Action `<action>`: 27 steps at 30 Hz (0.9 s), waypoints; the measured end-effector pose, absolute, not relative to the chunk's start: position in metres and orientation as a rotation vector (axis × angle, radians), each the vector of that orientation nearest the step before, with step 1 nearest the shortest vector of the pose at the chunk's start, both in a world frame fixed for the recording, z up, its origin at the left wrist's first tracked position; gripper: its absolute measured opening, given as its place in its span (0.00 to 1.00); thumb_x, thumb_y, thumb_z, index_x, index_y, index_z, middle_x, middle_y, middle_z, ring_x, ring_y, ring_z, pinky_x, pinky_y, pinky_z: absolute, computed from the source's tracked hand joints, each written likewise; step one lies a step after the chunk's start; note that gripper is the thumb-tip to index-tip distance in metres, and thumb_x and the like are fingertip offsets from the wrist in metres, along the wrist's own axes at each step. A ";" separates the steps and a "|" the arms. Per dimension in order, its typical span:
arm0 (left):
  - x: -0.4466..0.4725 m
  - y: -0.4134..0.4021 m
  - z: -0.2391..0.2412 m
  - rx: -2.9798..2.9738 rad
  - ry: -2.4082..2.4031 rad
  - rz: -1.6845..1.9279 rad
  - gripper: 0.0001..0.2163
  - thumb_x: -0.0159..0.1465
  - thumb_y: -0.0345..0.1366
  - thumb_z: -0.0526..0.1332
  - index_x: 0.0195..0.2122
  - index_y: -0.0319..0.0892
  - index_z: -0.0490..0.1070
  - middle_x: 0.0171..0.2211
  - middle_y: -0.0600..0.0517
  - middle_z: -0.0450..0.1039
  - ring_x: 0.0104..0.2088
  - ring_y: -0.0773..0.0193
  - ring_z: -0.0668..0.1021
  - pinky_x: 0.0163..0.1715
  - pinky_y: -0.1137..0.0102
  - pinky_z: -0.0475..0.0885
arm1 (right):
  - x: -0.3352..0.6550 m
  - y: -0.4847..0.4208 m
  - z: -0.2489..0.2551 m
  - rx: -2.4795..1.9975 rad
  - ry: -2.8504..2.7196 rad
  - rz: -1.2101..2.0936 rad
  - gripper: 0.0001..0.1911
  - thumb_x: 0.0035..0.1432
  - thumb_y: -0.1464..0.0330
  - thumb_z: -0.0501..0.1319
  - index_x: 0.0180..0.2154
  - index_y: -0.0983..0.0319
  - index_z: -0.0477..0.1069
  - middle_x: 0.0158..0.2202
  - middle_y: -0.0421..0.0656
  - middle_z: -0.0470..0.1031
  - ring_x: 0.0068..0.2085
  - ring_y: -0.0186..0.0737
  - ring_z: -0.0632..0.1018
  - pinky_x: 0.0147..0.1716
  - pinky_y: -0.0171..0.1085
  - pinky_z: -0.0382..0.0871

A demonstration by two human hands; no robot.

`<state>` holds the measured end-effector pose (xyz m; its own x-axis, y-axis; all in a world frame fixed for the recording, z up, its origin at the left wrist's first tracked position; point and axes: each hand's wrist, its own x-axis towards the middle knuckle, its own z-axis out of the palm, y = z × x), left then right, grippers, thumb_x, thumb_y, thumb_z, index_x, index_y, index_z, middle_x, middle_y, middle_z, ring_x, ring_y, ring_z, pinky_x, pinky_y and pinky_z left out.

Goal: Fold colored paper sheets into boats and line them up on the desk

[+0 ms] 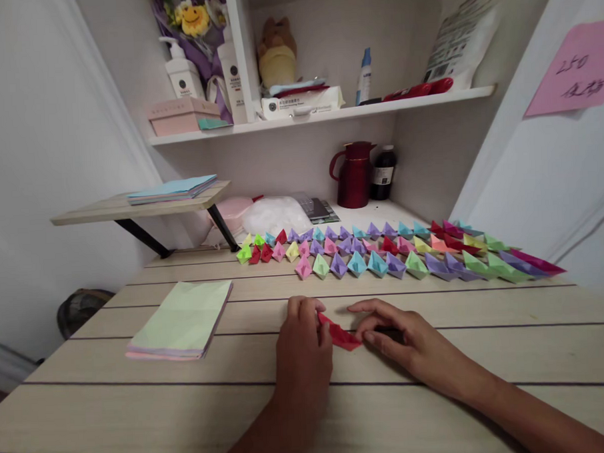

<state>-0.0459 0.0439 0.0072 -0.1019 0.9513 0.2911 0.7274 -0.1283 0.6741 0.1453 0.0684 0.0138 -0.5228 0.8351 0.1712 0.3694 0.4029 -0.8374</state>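
Toward the middle of the table (229,403), short of its far edge and well in from its left side, the red boat (344,339) sits between your two hands. Your left hand (303,336) is closed on the boat's left end, with the thumb on the near side and the fingers behind; your right hand (397,332) curls at the right tip, index finger held out clear of the paper, and whether its thumb and another finger actually pinch that tip cannot be told. Judge the boat to be next to weightless: a stray push could slide it across the wood. Being folded paper, it should feel stiff along its creases but soft across the flat sides, so a hard squeeze there would likely crumple it, and a sharp pull on one tip might open a fold or tear it. It should grip dry fingers well enough. Hold it lightly by the two pointed ends, where the layers probably lie thickest, as with the boats (356,264) lined along the table's far edge.
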 end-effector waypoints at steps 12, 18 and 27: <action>-0.068 0.033 0.045 2.110 1.798 1.130 0.11 0.62 0.28 0.52 0.42 0.47 0.69 0.47 0.50 0.64 0.39 0.63 0.75 0.41 0.65 0.70 | 0.152 0.085 0.001 -1.020 -2.017 0.970 0.13 0.62 0.67 0.53 0.48 0.59 0.67 0.33 0.41 0.78 0.34 0.39 0.76 0.36 0.37 0.68; -0.093 0.040 0.020 2.095 1.855 0.909 0.20 0.58 0.24 0.52 0.52 0.44 0.65 0.53 0.46 0.62 0.50 0.58 0.72 0.50 0.62 0.68 | 0.151 0.086 0.000 -0.967 -2.072 0.904 0.15 0.59 0.70 0.54 0.48 0.59 0.68 0.34 0.41 0.78 0.35 0.38 0.77 0.37 0.36 0.68; -0.083 0.034 0.020 1.939 1.926 1.117 0.13 0.62 0.30 0.52 0.48 0.43 0.63 0.43 0.49 0.65 0.34 0.65 0.74 0.39 0.66 0.71 | 0.152 0.086 0.002 -0.938 -2.104 0.863 0.12 0.59 0.70 0.55 0.44 0.60 0.71 0.35 0.42 0.79 0.36 0.40 0.78 0.37 0.37 0.70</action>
<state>-0.0835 0.0341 0.0195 -0.1270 0.9204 0.3698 0.7782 -0.1387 0.6124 0.1522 0.0856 0.0020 -0.5184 0.8005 0.3007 0.3587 0.5228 -0.7733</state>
